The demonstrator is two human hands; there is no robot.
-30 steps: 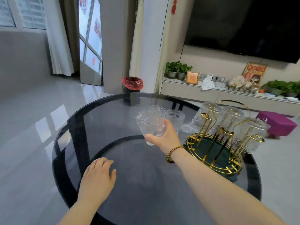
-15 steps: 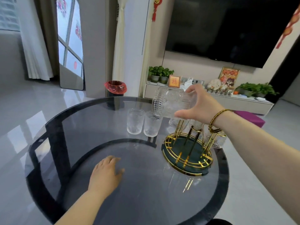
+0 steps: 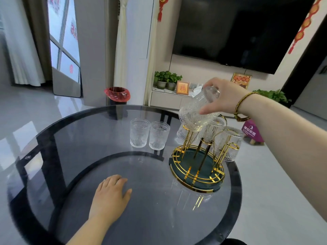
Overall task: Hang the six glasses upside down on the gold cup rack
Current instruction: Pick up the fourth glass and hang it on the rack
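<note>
The gold cup rack (image 3: 196, 171) with its dark green base stands at the right of the round glass table (image 3: 85, 170). Three textured glasses hang upside down on its far pegs, one of them at the right (image 3: 230, 144). My right hand (image 3: 224, 96) grips a fourth glass (image 3: 196, 114), tilted mouth-down just above a near-left gold peg. Two more glasses (image 3: 139, 133) (image 3: 158, 135) stand upright side by side left of the rack. My left hand (image 3: 111, 197) lies flat on the table, fingers apart, holding nothing.
A bin with a red bag (image 3: 117, 94) stands behind the table. A low cabinet (image 3: 168, 100) with plants and a frame runs along the far wall under a dark TV (image 3: 235, 32). A purple stool (image 3: 252, 133) sits on the floor to the right.
My right hand lifted the glass off the table, carried it right over the rack and turned it mouth-down. The view shifted. My left hand stayed flat on the table.
</note>
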